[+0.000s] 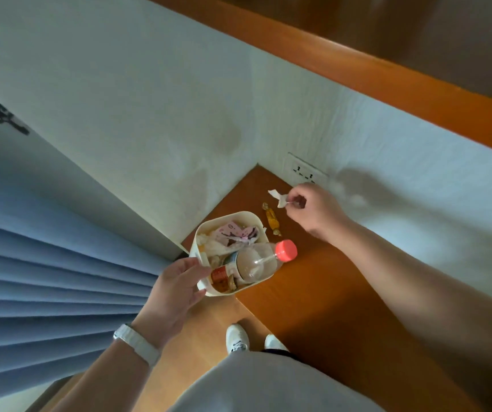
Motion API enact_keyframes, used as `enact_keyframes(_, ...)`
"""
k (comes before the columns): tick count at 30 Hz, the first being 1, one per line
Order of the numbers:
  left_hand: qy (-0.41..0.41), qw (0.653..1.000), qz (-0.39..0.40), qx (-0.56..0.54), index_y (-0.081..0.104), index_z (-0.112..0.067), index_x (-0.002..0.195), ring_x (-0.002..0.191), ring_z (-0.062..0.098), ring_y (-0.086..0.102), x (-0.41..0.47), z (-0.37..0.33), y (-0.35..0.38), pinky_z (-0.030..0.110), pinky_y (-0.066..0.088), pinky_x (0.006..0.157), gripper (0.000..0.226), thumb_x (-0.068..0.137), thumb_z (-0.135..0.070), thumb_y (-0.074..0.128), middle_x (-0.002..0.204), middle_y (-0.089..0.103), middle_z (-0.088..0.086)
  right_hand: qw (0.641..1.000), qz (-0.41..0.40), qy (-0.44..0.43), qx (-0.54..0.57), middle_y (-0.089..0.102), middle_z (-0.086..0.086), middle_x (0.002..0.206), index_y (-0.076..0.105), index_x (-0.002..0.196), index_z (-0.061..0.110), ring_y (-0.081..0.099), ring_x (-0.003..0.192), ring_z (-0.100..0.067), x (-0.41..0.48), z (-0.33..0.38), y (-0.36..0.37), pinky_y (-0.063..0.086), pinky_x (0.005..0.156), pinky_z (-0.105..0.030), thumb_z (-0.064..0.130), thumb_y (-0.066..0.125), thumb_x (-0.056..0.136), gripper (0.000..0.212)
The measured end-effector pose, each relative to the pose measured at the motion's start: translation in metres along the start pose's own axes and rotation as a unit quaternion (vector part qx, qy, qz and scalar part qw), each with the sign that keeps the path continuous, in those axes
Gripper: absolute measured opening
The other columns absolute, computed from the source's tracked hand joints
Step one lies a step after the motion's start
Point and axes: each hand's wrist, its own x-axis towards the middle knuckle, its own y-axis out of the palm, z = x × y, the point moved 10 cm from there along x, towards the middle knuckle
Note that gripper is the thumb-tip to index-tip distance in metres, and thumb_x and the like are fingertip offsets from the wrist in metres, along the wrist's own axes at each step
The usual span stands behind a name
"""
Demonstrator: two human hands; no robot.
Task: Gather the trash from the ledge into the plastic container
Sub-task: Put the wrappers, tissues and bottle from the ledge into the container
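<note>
Paper scrap (278, 198) sits pinched by the right hand (313, 214); left hand (176, 289) clasps the plastic container (240, 215).

- Left hand (179, 288) grips white plastic container (206, 233) by its near rim, at the edge of the wooden ledge (322, 292).
- Container is full: crumpled wrappers, plus a bottle (256, 261) with a red cap sticking out over the rim.
- Right hand (313, 211) pinches a white paper scrap (278, 198) near the wall socket (305, 171).
- Yellow candy wrapper (271, 222) lies on the ledge between container and right hand.
</note>
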Motion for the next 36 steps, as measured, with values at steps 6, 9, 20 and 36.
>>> enact_keyframes(6,0.001,1.0,0.029,0.009,0.066,-0.006,0.115,0.112,0.023,0.068,0.001,-0.001,0.008,0.046,0.046,0.108,0.021,0.098,-0.015,0.059,0.107,0.078,0.01,0.981,0.173,-0.085,-0.015,0.062,0.012,0.086,0.066,0.089,0.022,0.061,0.078,-0.011,-0.023,0.092,0.012,0.05,0.068,-0.029,0.02,0.067,0.09,0.002)
enact_keyframes(9,0.004,1.0,0.028,0.004,0.065,-0.005,0.117,0.116,0.024,0.065,0.0,-0.002,0.007,0.046,0.047,0.107,0.022,0.097,-0.015,0.061,0.116,0.074,0.014,0.966,0.231,-0.109,-0.036,0.065,0.01,0.089,0.065,0.086,0.024,0.064,0.082,-0.017,-0.036,0.123,0.029,0.053,0.071,-0.034,0.02,0.065,0.09,0.005)
enact_keyframes(20,0.011,1.0,0.027,0.003,0.07,-0.008,0.107,0.108,0.024,0.069,-0.005,0.002,-0.005,0.04,0.054,0.094,0.015,0.093,-0.013,0.067,0.108,0.076,0.013,0.938,0.302,-0.143,-0.09,0.057,0.014,0.094,0.059,0.099,0.03,0.058,0.083,-0.009,-0.043,0.156,0.069,0.049,0.07,-0.028,0.024,0.065,0.089,0.013)
enact_keyframes(36,-0.004,0.999,-0.014,-0.033,0.067,-0.003,0.112,0.107,0.025,0.07,-0.008,0.019,-0.042,0.047,0.047,0.106,0.019,0.096,-0.013,0.062,0.103,0.078,0.014,0.979,0.17,0.042,-0.102,0.066,0.001,0.106,0.064,0.112,0.017,0.064,0.097,-0.02,0.01,-0.012,0.055,0.055,0.088,-0.043,0.033,0.061,0.094,0.024)
